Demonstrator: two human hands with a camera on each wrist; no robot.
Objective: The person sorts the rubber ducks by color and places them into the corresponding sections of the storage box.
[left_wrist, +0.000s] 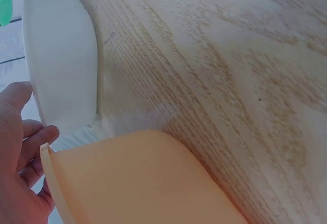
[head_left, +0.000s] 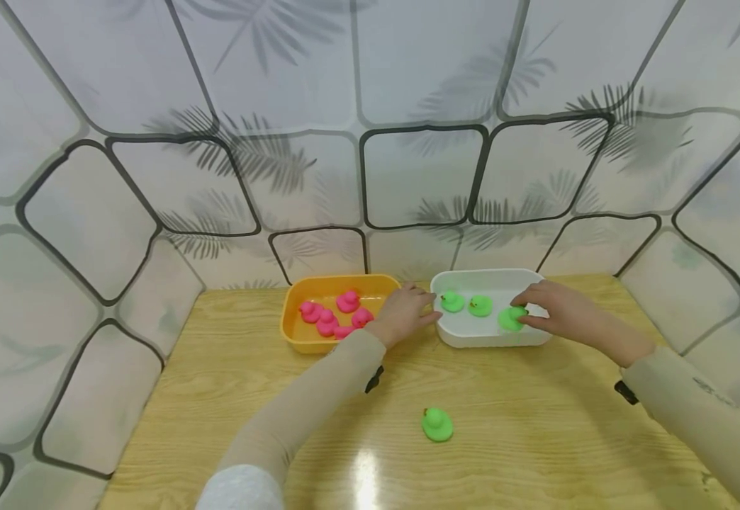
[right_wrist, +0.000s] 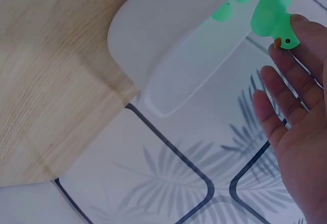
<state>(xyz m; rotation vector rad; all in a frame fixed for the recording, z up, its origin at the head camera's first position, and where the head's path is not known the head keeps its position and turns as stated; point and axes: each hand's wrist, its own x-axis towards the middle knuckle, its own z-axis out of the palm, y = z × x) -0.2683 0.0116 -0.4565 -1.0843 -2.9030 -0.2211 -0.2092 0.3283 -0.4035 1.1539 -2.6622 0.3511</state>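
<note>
My right hand pinches a green rubber duck between thumb and fingertips, above the right end of a white container. In the right wrist view the duck hangs tilted, its eye and orange beak at the fingertips. Two more green rubber ducks sit in that container. At its left end, my left hand grips the rim with thumb and fingers, as the left wrist view shows at the white wall. Another green rubber duck lies on the table nearer me.
Just left of the white container stands an orange container, partly under my left hand, with several pink rubber ducks in it. Both containers stand at the back of the wooden table, close to a patterned curtain wall.
</note>
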